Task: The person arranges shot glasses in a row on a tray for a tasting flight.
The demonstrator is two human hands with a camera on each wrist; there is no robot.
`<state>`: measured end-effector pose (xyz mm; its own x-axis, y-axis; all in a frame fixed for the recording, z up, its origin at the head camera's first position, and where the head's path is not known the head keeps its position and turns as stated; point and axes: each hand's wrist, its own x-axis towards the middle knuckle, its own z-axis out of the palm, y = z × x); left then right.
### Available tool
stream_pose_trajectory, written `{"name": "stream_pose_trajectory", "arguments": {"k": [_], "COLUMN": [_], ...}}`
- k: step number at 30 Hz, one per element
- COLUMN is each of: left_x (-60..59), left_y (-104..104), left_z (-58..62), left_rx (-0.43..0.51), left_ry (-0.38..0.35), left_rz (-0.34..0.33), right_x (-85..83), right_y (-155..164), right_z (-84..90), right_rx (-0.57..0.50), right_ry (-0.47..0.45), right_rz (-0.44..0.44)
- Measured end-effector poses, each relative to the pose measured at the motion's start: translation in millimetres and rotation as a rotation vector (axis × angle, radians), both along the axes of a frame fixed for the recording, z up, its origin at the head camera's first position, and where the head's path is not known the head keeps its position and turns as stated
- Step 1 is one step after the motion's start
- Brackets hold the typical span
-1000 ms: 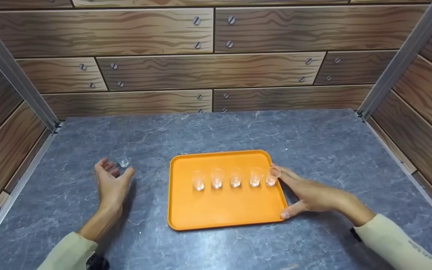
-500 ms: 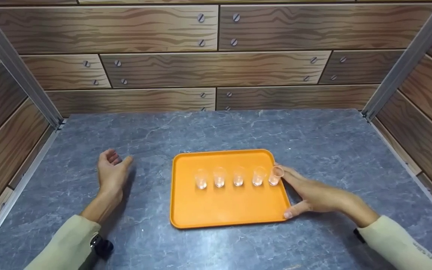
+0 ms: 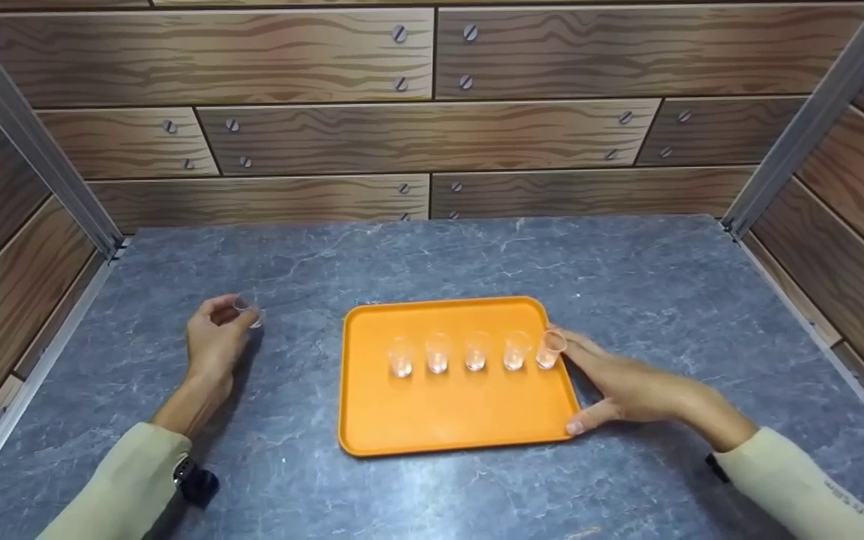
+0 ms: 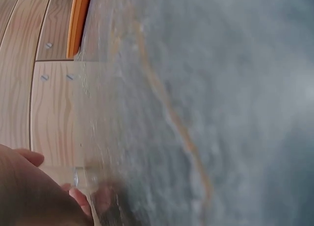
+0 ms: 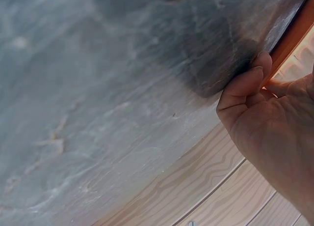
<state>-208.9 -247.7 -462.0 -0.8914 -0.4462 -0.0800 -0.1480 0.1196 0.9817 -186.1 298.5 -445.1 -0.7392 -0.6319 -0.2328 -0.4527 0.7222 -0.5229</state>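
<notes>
In the head view my left hand [image 3: 214, 337] has thumb and fingers curled about a small clear shot glass [image 3: 253, 313] at the left of the table. The left wrist view shows only part of that hand [image 4: 37, 186], with the glass faint beyond the fingertips. My right hand [image 3: 612, 382] grips the right edge of an orange tray [image 3: 447, 420], thumb near its front corner. In the right wrist view its curled fingers [image 5: 243, 86] meet the tray's rim. Several shot glasses stand in a row on the tray, the rightmost glass [image 3: 550, 351] close to my right fingers.
The grey marbled table [image 3: 289, 262] extends around the tray. Wood-patterned walls [image 3: 432, 135] rise behind and at both sides, with metal posts [image 3: 42, 135] at the corners.
My left hand's fingers have drawn in around the shot glass, which was in front of the more spread hand a second ago. My right hand and the tray stay put.
</notes>
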Motion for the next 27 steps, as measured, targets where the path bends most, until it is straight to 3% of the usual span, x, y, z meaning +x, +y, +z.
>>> {"name": "stream_pose_trajectory", "arguments": {"k": [4,10,27], "left_x": [3.8,7.8,24.5], "left_y": [-1,5,38], "left_z": [3.1,3.5,4.4], "left_rx": [-0.019,-0.033,0.013], "left_ry": [-0.021,-0.028,0.129], "left_rz": [-0.004,-0.051,-0.106], "right_x": [-1.0,-0.8,-2.3], "right_y": [-1,-1,0], "right_z": [2.7,2.4,-1.1], "right_rx": [-0.005,0.003,-0.017], "right_ry": [-0.036,-0.021,-0.007], "right_rz": [-0.012,-0.014,0.001]}}
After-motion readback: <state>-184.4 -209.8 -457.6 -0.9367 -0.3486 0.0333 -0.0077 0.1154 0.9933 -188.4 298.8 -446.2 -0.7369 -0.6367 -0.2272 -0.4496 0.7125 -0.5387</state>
